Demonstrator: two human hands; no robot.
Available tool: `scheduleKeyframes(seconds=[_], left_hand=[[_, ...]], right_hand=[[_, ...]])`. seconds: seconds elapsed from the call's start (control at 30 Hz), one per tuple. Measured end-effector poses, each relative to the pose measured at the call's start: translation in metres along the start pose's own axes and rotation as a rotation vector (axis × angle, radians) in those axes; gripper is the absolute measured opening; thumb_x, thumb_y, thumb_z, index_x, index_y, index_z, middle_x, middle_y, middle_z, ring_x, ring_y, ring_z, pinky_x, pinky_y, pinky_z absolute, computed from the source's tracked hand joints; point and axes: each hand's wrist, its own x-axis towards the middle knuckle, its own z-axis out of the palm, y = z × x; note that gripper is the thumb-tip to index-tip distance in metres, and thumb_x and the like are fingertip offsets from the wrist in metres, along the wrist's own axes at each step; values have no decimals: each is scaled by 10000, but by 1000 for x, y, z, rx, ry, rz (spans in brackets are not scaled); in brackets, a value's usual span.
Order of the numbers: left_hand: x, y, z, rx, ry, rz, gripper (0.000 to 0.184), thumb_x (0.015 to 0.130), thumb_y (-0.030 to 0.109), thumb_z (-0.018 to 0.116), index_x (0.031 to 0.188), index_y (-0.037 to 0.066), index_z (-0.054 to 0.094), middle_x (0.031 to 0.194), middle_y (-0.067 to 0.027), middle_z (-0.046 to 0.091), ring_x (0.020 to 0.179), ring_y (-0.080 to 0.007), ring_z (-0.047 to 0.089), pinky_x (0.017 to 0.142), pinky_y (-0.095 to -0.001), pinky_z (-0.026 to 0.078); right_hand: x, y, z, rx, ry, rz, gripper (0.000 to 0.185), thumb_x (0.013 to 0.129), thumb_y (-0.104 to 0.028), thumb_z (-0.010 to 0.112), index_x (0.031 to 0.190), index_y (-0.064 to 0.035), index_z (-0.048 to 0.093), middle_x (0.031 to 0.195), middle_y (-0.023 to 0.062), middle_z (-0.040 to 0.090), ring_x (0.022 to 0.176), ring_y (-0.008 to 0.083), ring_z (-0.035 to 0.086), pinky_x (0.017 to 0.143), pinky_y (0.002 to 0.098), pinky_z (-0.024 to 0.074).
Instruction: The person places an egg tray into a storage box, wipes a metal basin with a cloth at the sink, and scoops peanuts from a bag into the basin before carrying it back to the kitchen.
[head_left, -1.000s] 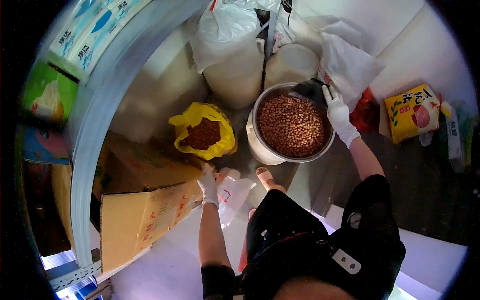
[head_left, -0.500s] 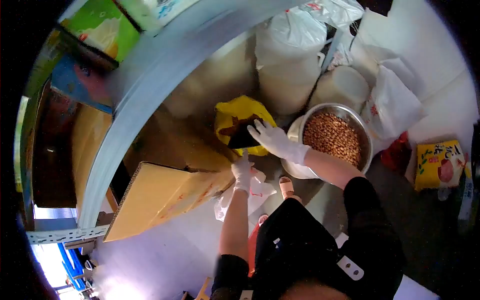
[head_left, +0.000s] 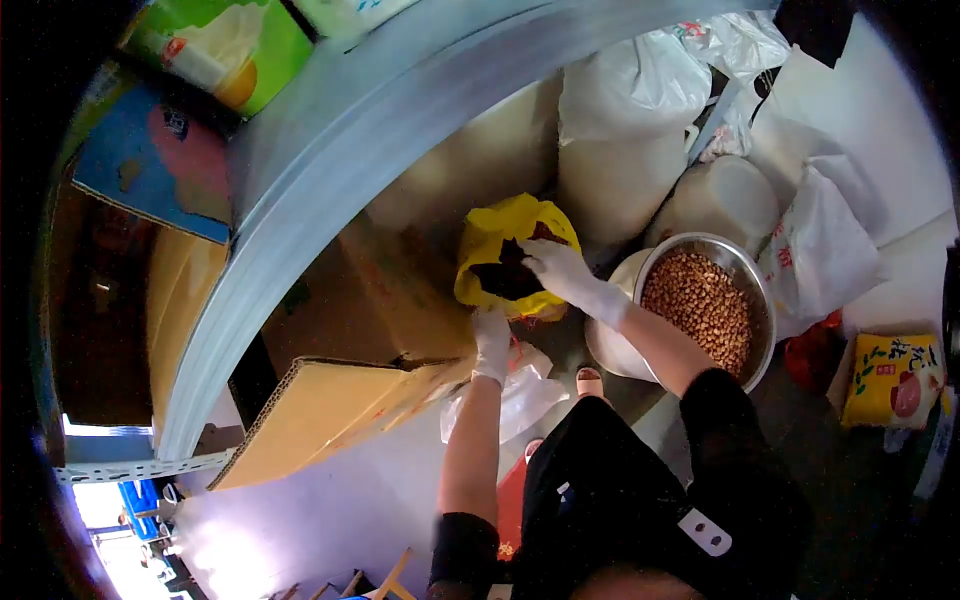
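A yellow plastic bag [head_left: 478,245] stands with its mouth spread, and dark, dried-looking pieces [head_left: 515,280] fill its inside. My left hand [head_left: 491,345], in a white glove, is closed at the bag's near rim; its fingertips are partly hidden. Over the bag's right side reaches my gloved right hand [head_left: 565,272], its fingers bent together at the dark pieces, some of which show at the fingertips. Right of the bag, a metal bowl [head_left: 768,318] holds brown, nut-like pieces [head_left: 698,305]; my right forearm passes along its left edge.
An open cardboard box [head_left: 330,415] lies left of the yellow bag, beneath a curved-looking grey shelf beam [head_left: 300,185]. Behind are a white bag-covered bucket [head_left: 630,150] and a pale tub [head_left: 725,205]. A white plastic bag [head_left: 520,400] and yellow packet [head_left: 893,380] are nearby.
My right hand has gone from spread fingers above the yellow bag to bent fingers at its dark contents. My left hand stays by the rim. The view has shifted, moving everything rightward.
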Motion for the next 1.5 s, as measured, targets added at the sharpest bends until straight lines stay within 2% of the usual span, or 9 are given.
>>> scheduleKeyframes(seconds=[0.07,0.2,0.53,0.63,0.73,0.97,1.2,1.33,1.5], left_hand=[[20,26,-23,-704,54,-265,224,840,172,482,884,11,631,812,-201,624,790,-325,602,662,-419,455],[51,-1,16,-257,-17,-54,227,849,163,475,963,12,600,762,-177,617,781,-292,614,645,-400,473],[-26,57,-64,-1082,-600,-484,269,886,172,516,1059,-26,565,861,-54,612,754,-97,521,706,-201,423],[-25,38,-45,-1021,-599,-350,272,891,158,503,1083,-26,558,883,-62,611,778,-104,531,716,-218,430],[-32,34,-42,-379,-459,411,294,891,153,501,1113,-35,537,882,-68,612,787,-125,553,691,-226,440],[-32,64,-51,-1309,-922,-324,260,839,112,535,1066,-11,570,847,-48,621,699,-117,570,623,-246,472],[-32,24,-17,-629,-521,-57,477,809,352,600,1092,-29,549,843,-137,642,754,-222,619,694,-302,489],[-15,-30,56,58,-286,-54,625,724,430,664,1169,24,496,1011,-162,601,934,-310,563,837,-378,430],[28,-32,88,-14,142,134,688,725,403,668,1256,58,399,1224,-150,476,1115,-322,444,954,-400,341]], right_hand=[[-20,-32,-39,328,249,288,208,802,-126,594,981,-20,589,932,153,621,847,272,615,710,340,490],[-81,-48,-4,519,136,604,195,785,-57,597,979,-44,584,879,132,635,805,248,629,687,307,490],[-81,-66,-18,840,-115,428,331,810,-131,595,1110,-9,527,871,123,598,858,222,583,758,293,448],[-92,-38,-38,1118,-548,768,314,783,-86,605,1082,-3,553,752,44,602,716,126,559,676,233,436],[-110,-7,-30,1104,-537,723,317,795,-132,598,1077,5,553,839,92,614,742,165,589,652,267,474],[-97,-50,-55,832,-594,306,304,762,-181,610,1012,-14,568,958,109,594,833,207,573,733,302,445],[-107,29,-28,548,-582,422,248,777,-205,625,923,-7,603,835,156,607,695,282,581,610,316,452],[-50,54,-48,-282,-368,513,833,726,-292,682,1364,-28,215,1034,187,554,775,335,608,638,407,485],[30,100,-20,-272,-431,244,1089,624,-264,728,1407,-72,-3,1340,184,379,792,331,620,648,412,489]])
